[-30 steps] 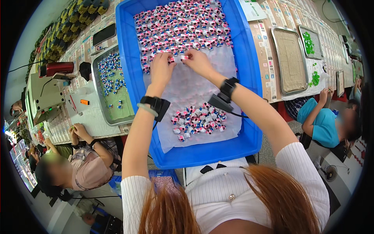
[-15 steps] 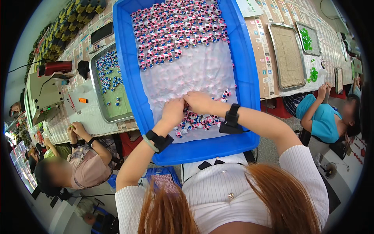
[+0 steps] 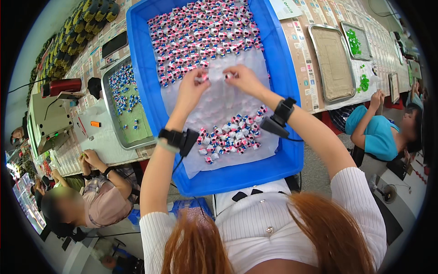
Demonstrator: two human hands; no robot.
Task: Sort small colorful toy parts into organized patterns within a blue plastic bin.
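A large blue plastic tub (image 3: 285, 73) lies before me, lined with a translucent white sheet (image 3: 182, 109). Small pink, white and blue toy figurines (image 3: 200, 36) stand in close rows over its far half. A loose heap of the same figurines (image 3: 230, 134) lies on the sheet at the near end. My left hand (image 3: 194, 86) pinches a figurine (image 3: 200, 79) just below the front row. To its right, my right hand (image 3: 244, 80) holds another figurine (image 3: 227, 77) between thumb and fingertips, mostly hidden by the fingers. Bare sheet shows between the hands.
Left of the tub is a metal tray (image 3: 137, 145) of small blue figurines. On the right stand a brown-lined metal tray (image 3: 331, 64) and a tray of green pieces (image 3: 356, 41). Co-workers (image 3: 105, 196) sit at both sides. Black straps with cables circle my wrists.
Both hands have moved from the near heap up to the front row and spread apart, each with a figurine. The heap is now uncovered.
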